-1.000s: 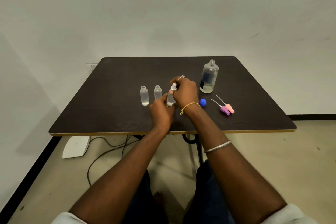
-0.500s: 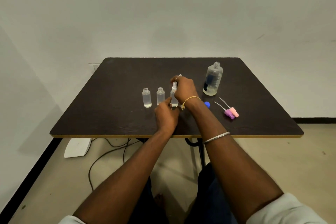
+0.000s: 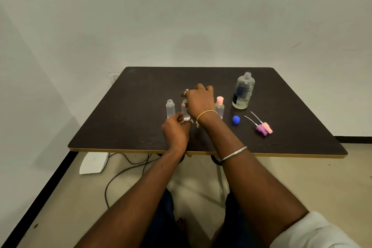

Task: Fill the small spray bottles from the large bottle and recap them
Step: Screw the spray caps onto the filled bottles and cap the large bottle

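Three small clear bottles stand in a row on the dark table [image 3: 128, 127]. The left small bottle [image 3: 170, 108] is uncapped. My right hand [image 3: 201, 101] covers the right side and top of the middle small bottle [image 3: 184, 111], so its grip is hidden. My left hand [image 3: 176, 130] pinches that bottle's base with its fingertips. The right small bottle [image 3: 219, 108] wears a pink cap and stands free just right of my right wrist. The large clear bottle [image 3: 243, 91] stands uncapped at the back right, its blue cap [image 3: 236, 120] lying in front of it.
A purple spray head [image 3: 261, 129] and a pink spray head [image 3: 267, 127] with dip tubes lie right of the blue cap. Below the table's front edge are a white object [image 3: 93, 163] and cables [image 3: 124, 169] on the floor.
Both hands let go of the bottle they held; it now stands capped to the right. My hands have shifted left onto the middle bottle.
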